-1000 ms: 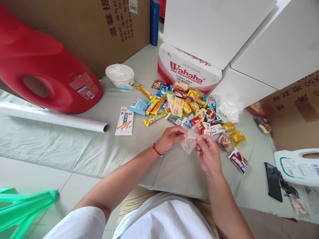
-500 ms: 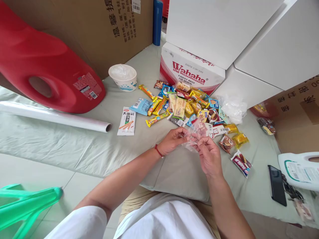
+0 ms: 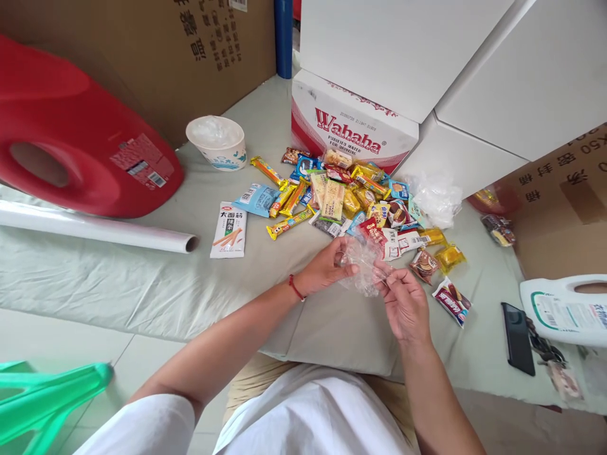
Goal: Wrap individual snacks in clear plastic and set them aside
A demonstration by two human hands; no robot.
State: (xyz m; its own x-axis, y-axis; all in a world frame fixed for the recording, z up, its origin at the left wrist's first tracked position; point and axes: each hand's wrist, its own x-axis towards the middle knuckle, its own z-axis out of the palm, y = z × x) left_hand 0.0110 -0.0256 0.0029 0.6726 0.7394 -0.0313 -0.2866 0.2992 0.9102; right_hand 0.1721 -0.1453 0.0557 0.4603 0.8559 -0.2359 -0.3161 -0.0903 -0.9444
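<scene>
A crumpled, see-through plastic bag is held between my two hands, low over the cloth-covered surface. My left hand grips its left side between thumb and fingers, with a red bracelet at the wrist. On the other side, my right hand pinches an edge of the plastic with thumb and fingertips. Just beyond lies a heap of wrapped snacks, among them a yellow-green cracker packet and a red packet partly behind the plastic. A maroon snack packet lies right of my right hand.
A paper bowl holding clear plastic stands at the back left, near a red jug and a white roll. Behind the snacks is a Wahaha box. More clear plastic, a phone and a white bottle are on the right.
The clear plastic is spread wider between my hands, and my right hand has moved slightly right and down. The view has shifted, so the surroundings sit a little further left.
</scene>
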